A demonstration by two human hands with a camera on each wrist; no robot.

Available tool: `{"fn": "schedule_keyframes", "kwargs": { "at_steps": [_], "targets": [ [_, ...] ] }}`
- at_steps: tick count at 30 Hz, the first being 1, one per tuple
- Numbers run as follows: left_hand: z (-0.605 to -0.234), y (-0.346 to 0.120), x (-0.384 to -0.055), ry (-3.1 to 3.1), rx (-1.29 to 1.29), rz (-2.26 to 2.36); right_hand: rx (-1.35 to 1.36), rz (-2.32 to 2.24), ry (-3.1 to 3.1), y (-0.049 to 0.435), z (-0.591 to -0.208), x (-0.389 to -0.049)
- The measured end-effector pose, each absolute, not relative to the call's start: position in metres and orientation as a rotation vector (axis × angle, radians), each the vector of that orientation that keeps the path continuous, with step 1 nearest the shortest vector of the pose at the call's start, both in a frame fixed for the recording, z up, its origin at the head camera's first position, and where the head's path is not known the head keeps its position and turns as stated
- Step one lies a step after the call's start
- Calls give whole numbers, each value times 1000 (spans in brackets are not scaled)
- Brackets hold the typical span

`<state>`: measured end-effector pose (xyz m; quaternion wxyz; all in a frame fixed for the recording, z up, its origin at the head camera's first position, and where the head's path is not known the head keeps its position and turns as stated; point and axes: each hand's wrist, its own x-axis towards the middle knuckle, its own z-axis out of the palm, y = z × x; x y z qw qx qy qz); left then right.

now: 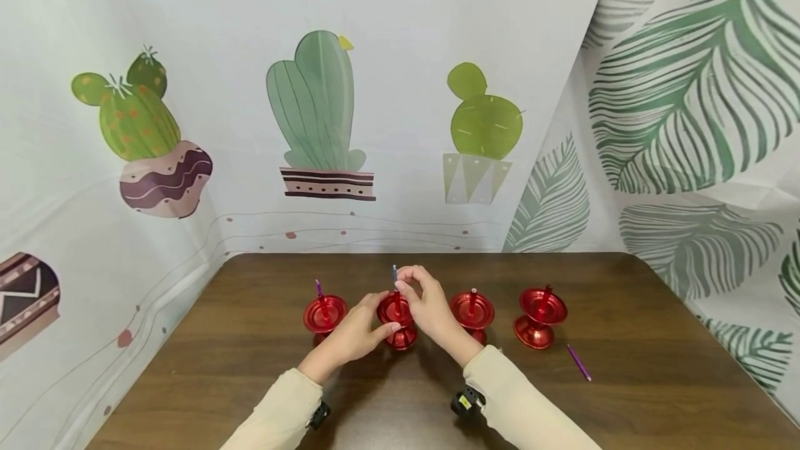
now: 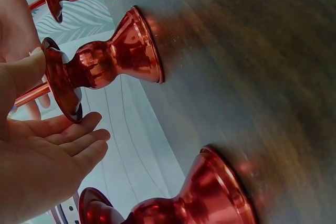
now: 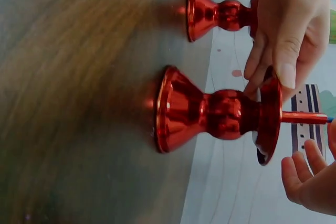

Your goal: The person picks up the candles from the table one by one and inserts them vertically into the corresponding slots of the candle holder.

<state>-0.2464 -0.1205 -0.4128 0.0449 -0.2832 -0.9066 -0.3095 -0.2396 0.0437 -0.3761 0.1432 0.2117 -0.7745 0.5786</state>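
My left hand (image 1: 356, 330) holds the red metallic candle holder (image 1: 402, 336) by its dish, with thumb and fingers at opposite sides of the rim. That holder stands upright on the table, a narrow red tube rising from its dish. Above the tube, my right hand (image 1: 431, 304) pinches a thin blue candle (image 1: 395, 273) between thumb and fingertips. The candle is upright, its lower end at the tube's top; in the right wrist view just a bit of blue (image 3: 330, 119) shows there.
To the left is a matching holder (image 1: 325, 315) with a purple candle (image 1: 319, 289) upright in its tube. Two more red holders stand at right, the nearer (image 1: 473, 310) beside my right wrist, the other (image 1: 542, 318) farther out. A loose purple candle (image 1: 579, 363) lies on the wooden table (image 1: 631, 325).
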Motion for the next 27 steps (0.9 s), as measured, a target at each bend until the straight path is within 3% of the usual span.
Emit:
{"fn": "schedule_keyframes", "kwargs": {
  "at_steps": [8, 18, 27],
  "targets": [
    [-413, -120, -243, -2772, -846, -958, 690, 1566, -2178, 45, -369, -238],
    [-413, -118, -241, -2788, -824, -1016, 647, 1378, -2262, 48, -393, -259],
    [-411, -114, -233, -2614, -678, -1030, 760, 1171, -2387, 67, -381, -244]
  ]
}}
